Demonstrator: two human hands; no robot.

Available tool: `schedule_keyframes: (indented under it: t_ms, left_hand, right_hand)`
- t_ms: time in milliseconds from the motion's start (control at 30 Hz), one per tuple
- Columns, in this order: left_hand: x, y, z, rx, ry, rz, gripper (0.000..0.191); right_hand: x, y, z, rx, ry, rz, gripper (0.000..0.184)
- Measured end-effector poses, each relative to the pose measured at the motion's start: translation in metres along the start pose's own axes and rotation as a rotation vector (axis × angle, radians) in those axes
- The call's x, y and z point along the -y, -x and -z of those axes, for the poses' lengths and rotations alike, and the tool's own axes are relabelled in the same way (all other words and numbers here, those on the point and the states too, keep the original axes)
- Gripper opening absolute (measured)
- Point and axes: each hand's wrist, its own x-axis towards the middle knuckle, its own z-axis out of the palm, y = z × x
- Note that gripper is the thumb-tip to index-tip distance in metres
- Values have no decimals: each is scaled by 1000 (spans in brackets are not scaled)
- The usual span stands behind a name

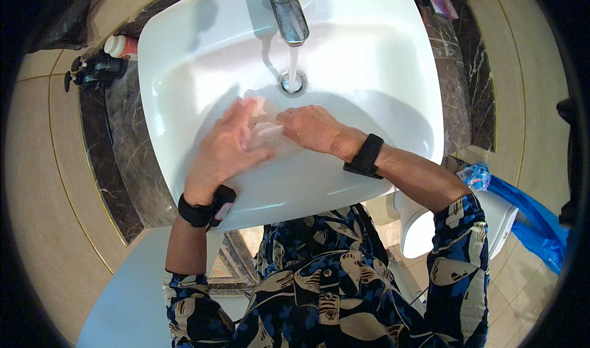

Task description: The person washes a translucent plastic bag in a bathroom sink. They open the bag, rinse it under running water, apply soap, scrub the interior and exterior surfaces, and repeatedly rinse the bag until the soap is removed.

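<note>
Over the front half of a white washbasin (184, 90), my right hand (311, 127) is closed on a thin, pale, see-through sheet (269, 133). Whether the sheet is a plastic bag or a wet cloth, I cannot tell. My left hand (223, 138) is blurred by motion at the sheet's left side, thumb spread away from the fingers; its grip on the sheet is unclear. Beyond both hands, a stream of water (293, 67) runs from the chrome faucet (290, 18) onto the round drain (292, 83).
Dark pump bottles (97, 70) and a white-capped pink bottle (120, 47) stand on the marble counter (131, 140) at left. A small printed packet (442, 5) lies at back right. Below right are a white toilet (417, 230) and blue plastic (539, 242).
</note>
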Motion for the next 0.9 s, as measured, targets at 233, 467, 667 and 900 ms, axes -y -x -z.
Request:
schedule_keyframes:
  t_ms: [233,467,667,900]
  left_hand:
    - [-15,4,3,340,-81,147,49]
    - [-7,6,-12,286,-157,116,30]
    - [-7,-9,-16,235,-101,311,39]
    - [11,-15,-23,287,-131,277,28]
  right_hand:
    - [-36,29,21,-172,-231,-106,15]
    - [-32,34,28,-209,-279,-186,17]
    - [-12,28,24,-145,-210,-94,28]
    - [-2,22,26,-117,-94,56,35]
